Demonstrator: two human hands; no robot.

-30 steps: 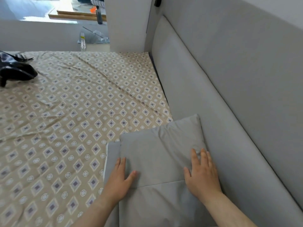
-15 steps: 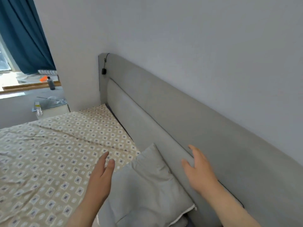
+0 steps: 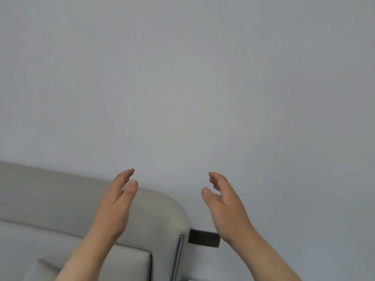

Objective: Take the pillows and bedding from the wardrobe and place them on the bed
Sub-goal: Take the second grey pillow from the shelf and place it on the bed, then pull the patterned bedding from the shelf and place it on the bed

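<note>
Both my hands are raised in front of the plain wall, palms facing each other and empty. My left hand (image 3: pixel 117 201) hovers over the top of the grey padded headboard (image 3: pixel 50 195), fingers loosely apart. My right hand (image 3: pixel 223 205) is level with it, past the headboard's right end, fingers slightly curled. A corner of the grey pillow (image 3: pixel 40 270) shows at the bottom left, below my left forearm, leaning against the headboard. The bed surface and the wardrobe are out of view.
A pale grey wall (image 3: pixel 203 78) fills most of the view. A small black rectangular object (image 3: pixel 203 238) sits on the wall just right of the headboard's rounded end, with a thin grey cable (image 3: pixel 178 256) running down beside it.
Both hands have left the pillow and risen empty. The view has swung up and to the right, from the patterned bedsheet to the wall and the headboard's end.
</note>
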